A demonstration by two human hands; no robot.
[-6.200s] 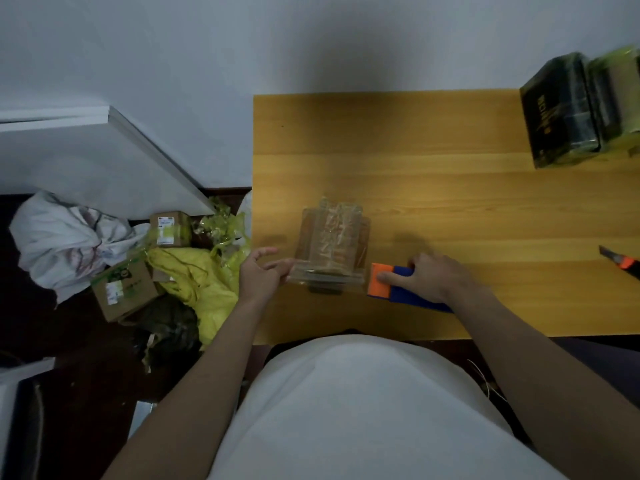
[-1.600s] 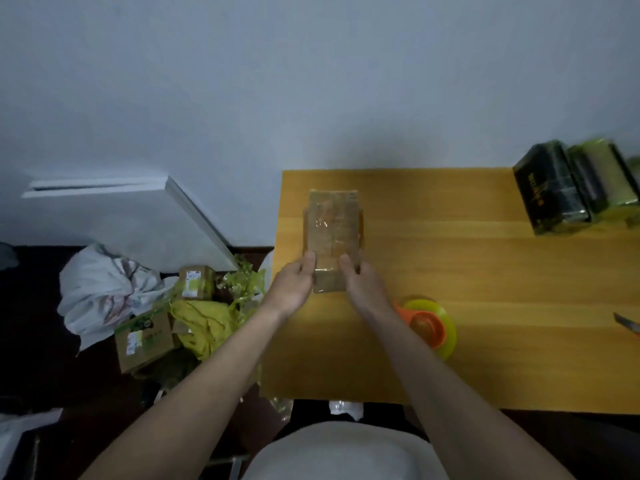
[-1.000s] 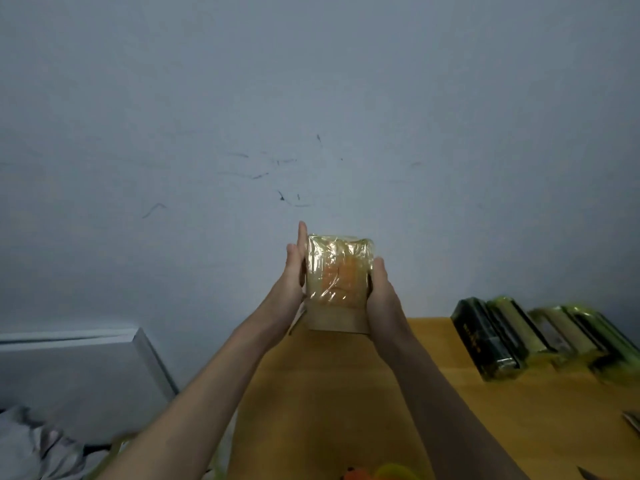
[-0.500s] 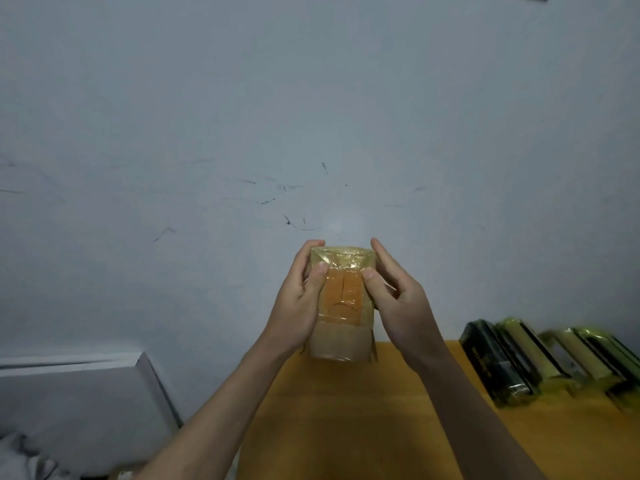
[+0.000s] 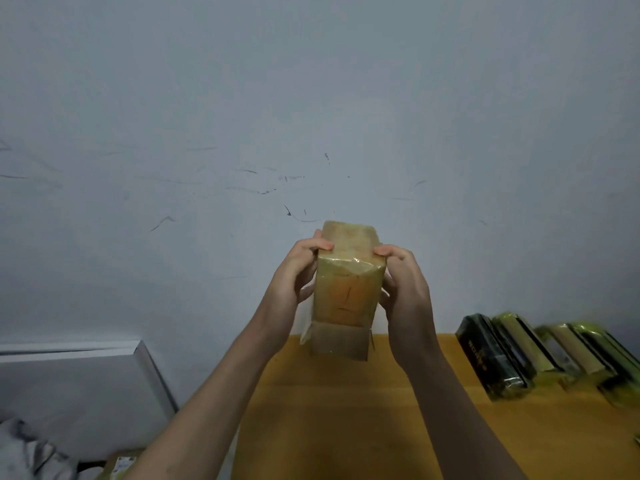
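Centre frame: left hand [image 5: 298, 271] and right hand [image 5: 406, 284] grip the yellow film-wrapped rectangular box [image 5: 346, 296] aloft. Wrap check appears in hand; next likely calls for pressing loose film flat.

one wide-angle camera only, worn on the person's head, facing forward and almost level at a pale scuffed wall [image 5: 311, 98] that fills the upper two thirds. the wooden counter [image 5: 346, 427] shows only along the bottom. close at mid-frame, the left grip [image 5: 294, 271] and right grip [image 5: 403, 282] hold a film-wrapped box [image 5: 346, 292], with the forearms entering from below.
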